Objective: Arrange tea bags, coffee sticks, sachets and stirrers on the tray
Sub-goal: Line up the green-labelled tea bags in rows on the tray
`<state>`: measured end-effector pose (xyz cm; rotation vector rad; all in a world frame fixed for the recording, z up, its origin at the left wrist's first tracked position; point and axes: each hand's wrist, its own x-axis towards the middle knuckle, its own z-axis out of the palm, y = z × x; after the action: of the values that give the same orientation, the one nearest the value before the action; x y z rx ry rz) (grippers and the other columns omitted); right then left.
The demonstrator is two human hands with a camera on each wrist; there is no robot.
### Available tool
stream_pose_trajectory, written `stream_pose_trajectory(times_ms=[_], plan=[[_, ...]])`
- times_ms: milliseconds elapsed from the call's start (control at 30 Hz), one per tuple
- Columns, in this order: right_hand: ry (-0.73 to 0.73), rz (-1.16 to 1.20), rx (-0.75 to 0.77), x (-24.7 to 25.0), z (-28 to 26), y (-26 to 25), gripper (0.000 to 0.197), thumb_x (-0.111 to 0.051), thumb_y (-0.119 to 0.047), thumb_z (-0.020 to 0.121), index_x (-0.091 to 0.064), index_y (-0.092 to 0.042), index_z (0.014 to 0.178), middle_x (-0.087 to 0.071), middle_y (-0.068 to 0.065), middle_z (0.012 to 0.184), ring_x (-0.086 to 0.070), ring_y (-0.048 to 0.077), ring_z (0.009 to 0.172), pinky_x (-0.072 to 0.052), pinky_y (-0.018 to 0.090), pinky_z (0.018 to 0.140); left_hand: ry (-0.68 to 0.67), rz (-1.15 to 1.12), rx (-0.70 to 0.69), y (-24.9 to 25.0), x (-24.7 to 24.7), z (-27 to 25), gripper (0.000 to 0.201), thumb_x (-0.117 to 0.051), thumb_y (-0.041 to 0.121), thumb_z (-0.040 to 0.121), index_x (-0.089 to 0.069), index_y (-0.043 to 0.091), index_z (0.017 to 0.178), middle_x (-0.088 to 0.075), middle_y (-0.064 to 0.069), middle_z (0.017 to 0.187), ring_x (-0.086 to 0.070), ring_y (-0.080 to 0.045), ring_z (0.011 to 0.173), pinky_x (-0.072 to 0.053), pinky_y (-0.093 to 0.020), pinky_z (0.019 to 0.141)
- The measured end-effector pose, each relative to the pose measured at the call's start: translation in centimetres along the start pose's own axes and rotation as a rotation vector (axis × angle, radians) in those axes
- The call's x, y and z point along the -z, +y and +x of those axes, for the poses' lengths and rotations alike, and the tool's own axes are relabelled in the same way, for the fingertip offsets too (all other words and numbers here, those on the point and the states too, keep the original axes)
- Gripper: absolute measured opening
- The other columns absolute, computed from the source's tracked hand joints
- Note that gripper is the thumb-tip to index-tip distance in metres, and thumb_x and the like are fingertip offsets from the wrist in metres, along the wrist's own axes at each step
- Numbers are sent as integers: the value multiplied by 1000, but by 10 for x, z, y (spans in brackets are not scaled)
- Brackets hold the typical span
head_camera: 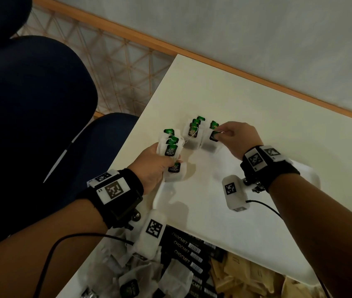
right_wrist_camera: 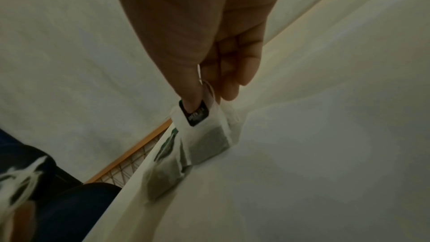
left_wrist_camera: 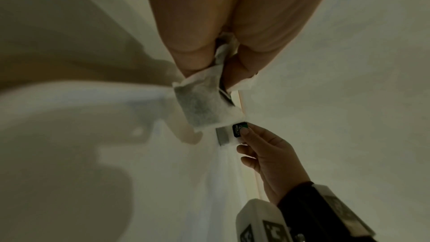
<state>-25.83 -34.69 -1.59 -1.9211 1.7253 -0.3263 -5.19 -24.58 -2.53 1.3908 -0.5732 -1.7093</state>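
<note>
My left hand grips a bunch of green-tagged tea bags just over the left edge of the white tray. In the left wrist view one white tea bag hangs from those fingers. My right hand pinches the dark green tag of a tea bag that rests at the far end of the white surface. The right wrist view shows the thumb on that tag and the bag below it. Between the hands a small stack of tea bags lies flat.
Near the front lie black Chocmet coffee sticks, brown sachets and loose tea bags. A dark blue chair stands left of the table edge. A wall with a wooden skirting runs behind the table.
</note>
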Motion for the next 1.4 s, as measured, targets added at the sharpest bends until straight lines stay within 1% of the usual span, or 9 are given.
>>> stream_pose_trajectory(times_ms=[200, 367, 433, 533, 733, 867, 1000, 1133, 1400], plan=[[134, 107, 76, -1, -17, -9, 20, -65, -29, 86, -63, -31, 106, -64, -6, 95, -57, 8, 80, -48, 27, 80, -3, -31, -20, 2, -2, -1, 36, -51, -14, 88, -57, 1, 120, -63, -19, 108, -64, -28, 99, -55, -40, 86], [-426, 554, -13, -25, -61, -38, 83, -79, -21, 75, -29, -28, 141, -73, -5, 94, -69, 14, 85, -53, 27, 77, -44, -62, -54, 3, -11, -7, 35, -54, -16, 84, -63, 7, 109, -69, -15, 90, -68, -25, 78, -58, -35, 70], [-449, 565, -23, -37, -68, -40, 91, -79, -13, 74, -23, -26, 144, -73, -3, 88, -69, 10, 79, -54, 28, 75, -25, -44, -63, 2, -12, -8, 37, -55, -14, 84, -60, 4, 116, -67, -24, 101, -68, -34, 86, -57, -43, 74], [-356, 453, -21, -40, -68, -38, 73, -72, -9, 79, -35, -29, 139, -67, -5, 73, -59, 0, 59, -45, 19, 61, -5, -70, -82, 3, -10, -8, 29, -55, -5, 89, -58, 1, 117, -65, -26, 105, -67, -38, 93, -58, -45, 79], [-199, 100, 7, -21, -53, -22, 12, -62, -25, 89, -71, -24, 95, -60, -8, 69, -53, 8, 63, -46, 25, 66, 73, -219, -52, 12, 2, -6, 17, -48, 13, 98, -56, 3, 109, -58, -14, 92, -64, -23, 82, -59, -34, 77], [-108, 58, -27, -14, -39, -11, 21, -58, -30, 92, -72, -14, 92, -68, 11, 80, -59, 24, 76, -44, 31, 69, 85, -267, 4, 12, 5, -6, 22, -42, 15, 99, -59, 3, 103, -64, -16, 91, -66, -30, 88, -56, -43, 81], [-24, 92, -65, -16, -26, -2, 23, -63, -25, 89, -71, -17, 109, -68, 0, 89, -59, 16, 84, -41, 22, 73, 50, -191, 6, 7, 4, -6, 23, -41, 14, 100, -56, 4, 115, -65, -18, 103, -66, -35, 100, -58, -44, 78], [51, 144, -68, -17, -16, 3, 15, -69, -21, 84, -70, -24, 98, -60, -14, 74, -54, 1, 70, -37, 9, 63, 25, -99, -8, 3, 3, -4, 23, -50, 12, 97, -57, 6, 118, -66, -20, 107, -68, -32, 96, -59, -38, 68], [106, 179, -1, -15, -11, 7, 24, -70, -26, 83, -63, -31, 105, -57, -9, 84, -53, 5, 74, -42, 20, 69, 22, -56, -37, -3, 1, -2, 17, -58, 1, 91, -60, 6, 107, -65, -12, 95, -65, -23, 86, -60, -35, 69]])
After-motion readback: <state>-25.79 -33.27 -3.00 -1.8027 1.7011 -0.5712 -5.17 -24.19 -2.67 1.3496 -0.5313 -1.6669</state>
